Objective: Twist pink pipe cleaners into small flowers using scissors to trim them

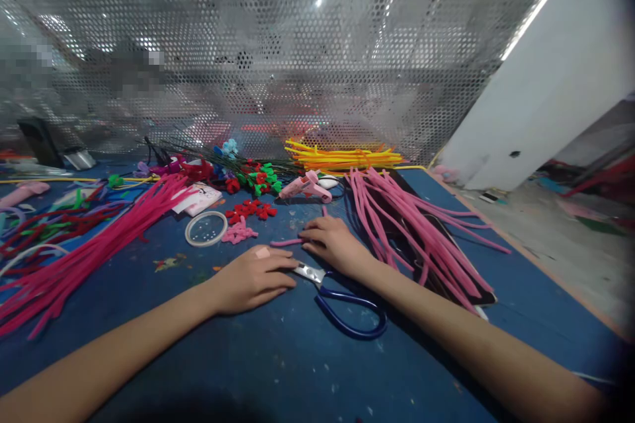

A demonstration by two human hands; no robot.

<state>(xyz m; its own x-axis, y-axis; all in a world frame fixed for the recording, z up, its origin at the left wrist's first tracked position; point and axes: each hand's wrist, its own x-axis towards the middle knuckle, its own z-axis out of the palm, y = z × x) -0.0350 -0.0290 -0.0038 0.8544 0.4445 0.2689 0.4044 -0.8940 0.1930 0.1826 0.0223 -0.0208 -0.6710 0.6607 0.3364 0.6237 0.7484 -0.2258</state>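
My left hand (258,279) lies low over the blue table with its fingers stretched out. Its fingertips reach the blades of the scissors (311,273), partly covering them. The blue loop handles point towards me, below my right forearm. Just beyond my left fingers runs a short pink pipe cleaner (286,242). One end of it meets the bent fingertips of my right hand (335,246), which appear closed on it; the thumb is hidden. Another short pink stub (325,211) shows behind the right knuckles; whether it is a separate piece I cannot tell.
Long pink pipe cleaners (421,231) lie to the right, magenta ones (114,231) to the left. Beyond my hands are a tape roll (187,232), small pink pieces (239,231), red pieces (251,209) and a pink glue gun (303,185). Yellow pipe cleaners (342,157) sit by the perforated screen.
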